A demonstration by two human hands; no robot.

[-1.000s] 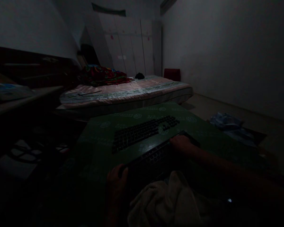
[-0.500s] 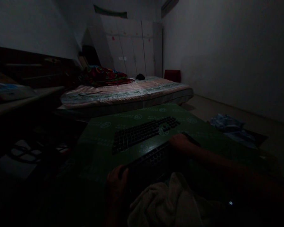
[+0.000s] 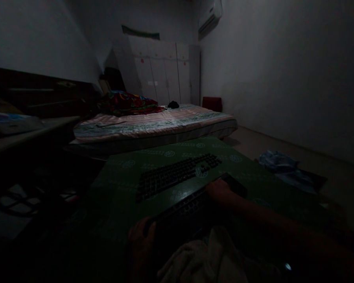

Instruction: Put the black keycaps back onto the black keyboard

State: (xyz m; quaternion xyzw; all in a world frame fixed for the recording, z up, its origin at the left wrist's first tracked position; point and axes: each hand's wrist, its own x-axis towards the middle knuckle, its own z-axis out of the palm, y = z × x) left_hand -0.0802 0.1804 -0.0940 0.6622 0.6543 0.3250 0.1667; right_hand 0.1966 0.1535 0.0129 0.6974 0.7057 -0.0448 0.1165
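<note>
The room is very dark. A black keyboard (image 3: 191,204) lies at the near edge of a green patterned table (image 3: 118,188), and I grip it at both ends. My left hand (image 3: 140,239) is wrapped round its left end. My right hand (image 3: 220,190) is closed over its right end. A second black keyboard (image 3: 175,175) lies on the table just beyond it, untouched. A pale towel (image 3: 206,259) is bunched in front of me, between my arms.
A low bed (image 3: 153,124) with a striped sheet and a red patterned blanket (image 3: 126,103) stands beyond the table. White wardrobes (image 3: 162,70) line the far wall. Blue cloth (image 3: 275,161) lies on the floor at right. Dark furniture stands at left.
The view has tilted upward, so everything sits lower in the frame. Both hands keep their hold on the near keyboard, which has barely moved on the table.
</note>
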